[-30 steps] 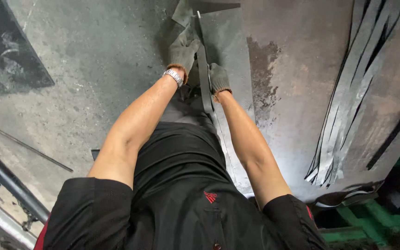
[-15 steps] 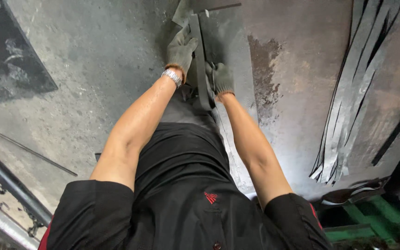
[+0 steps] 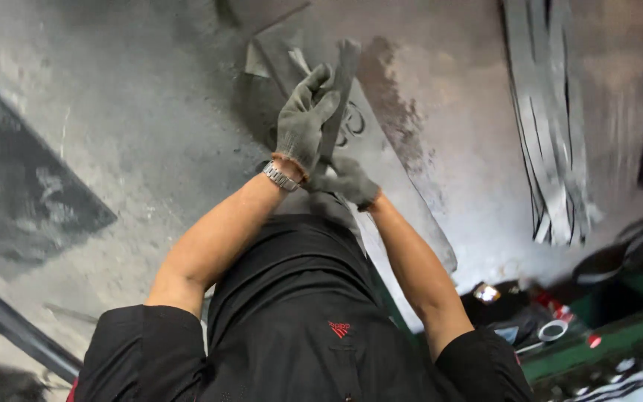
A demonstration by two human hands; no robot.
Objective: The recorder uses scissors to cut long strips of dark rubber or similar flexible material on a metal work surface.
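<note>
Lying at the far left on the grey concrete floor (image 3: pixel 135 112) is a dark flat sheet (image 3: pixel 24 193), and a dark pipe (image 3: pixel 16 327) is crossing the lower left corner. Moving rightwards, the person's left hand (image 3: pixel 303 123), in a grey work glove with a metal wristwatch (image 3: pixel 280 177) at the wrist, is reaching forward with its fingers half curled and pressing against the side of a narrow dark metal strip (image 3: pixel 336 97); the fingers are not fully wrapping it, so the hand is looking loosely closed on the strip rather than clenched. The strip is standing tilted above a larger grey metal sheet (image 3: pixel 381 164) on the floor, running from the hands up towards the top of the view. Just to the right and lower, the right hand (image 3: pixel 347 182), gloved too, is gripping the lower end of the same strip, fingers closing round it, though blur is hiding the exact hold. Both bare forearms are stretching out from black sleeves. Farther right, a bundle of long pale metal strips (image 3: pixel 548 134) is lying on the floor, well apart from the hands. At the lower right, a roll of tape (image 3: pixel 554 330) is sitting among blurred clutter beside a green edge (image 3: pixel 612 335).
</note>
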